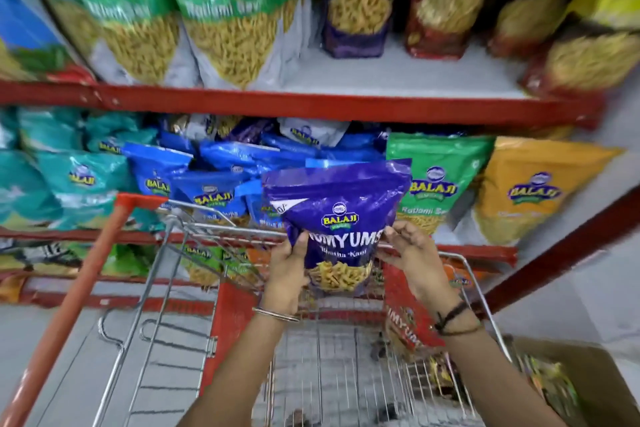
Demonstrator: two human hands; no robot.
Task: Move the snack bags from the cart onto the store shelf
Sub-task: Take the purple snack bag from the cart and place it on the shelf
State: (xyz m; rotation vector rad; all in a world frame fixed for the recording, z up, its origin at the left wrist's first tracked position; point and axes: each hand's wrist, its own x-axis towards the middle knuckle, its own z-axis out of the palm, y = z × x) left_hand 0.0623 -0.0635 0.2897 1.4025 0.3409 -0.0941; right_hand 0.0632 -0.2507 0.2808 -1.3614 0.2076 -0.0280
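A purple Yumyums snack bag [341, 208] is held upright above the far end of the wire cart [194, 288]. My left hand [289, 269] grips its lower left edge. My right hand [414, 255] holds its lower right edge, fingers partly spread. Against the cart's right wall stands a red Yumyums bag [403, 315]. The upper shelf [398, 80] has a white gap in front of a matching purple bag [358, 0] and a red bag [445, 7].
Green bags [221, 7] fill the upper shelf's left. Blue bags [214, 180], a green bag [434, 184] and an orange bag [530, 191] crowd the middle shelf. A cardboard box [568, 381] with packets sits at the lower right. The cart's orange handle [79, 288] runs along the left.
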